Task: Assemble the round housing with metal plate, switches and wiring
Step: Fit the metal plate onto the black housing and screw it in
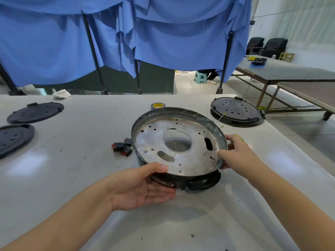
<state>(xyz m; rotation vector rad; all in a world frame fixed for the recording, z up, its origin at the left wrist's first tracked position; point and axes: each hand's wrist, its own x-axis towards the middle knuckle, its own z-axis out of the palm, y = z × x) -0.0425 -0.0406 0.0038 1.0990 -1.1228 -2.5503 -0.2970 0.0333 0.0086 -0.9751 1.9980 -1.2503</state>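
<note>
The round housing (197, 183) is sitting on the white table (72, 178), near the middle. The metal plate (178, 142) is lying on top of it, tipped up a little at the back. The left hand (143, 185) is holding the near edge, with the thumb on the plate's rim and the straight fingers under the housing. The right hand (233, 149) is curling round the plate's right rim, thumb on top. The switches (123, 147), black and red, are lying in a small pile just left of the plate. Black lids (35, 112) are lying at the far left, and another stack (236, 111) is at the far right. A tape roll (158, 105) is sitting behind the plate.
</note>
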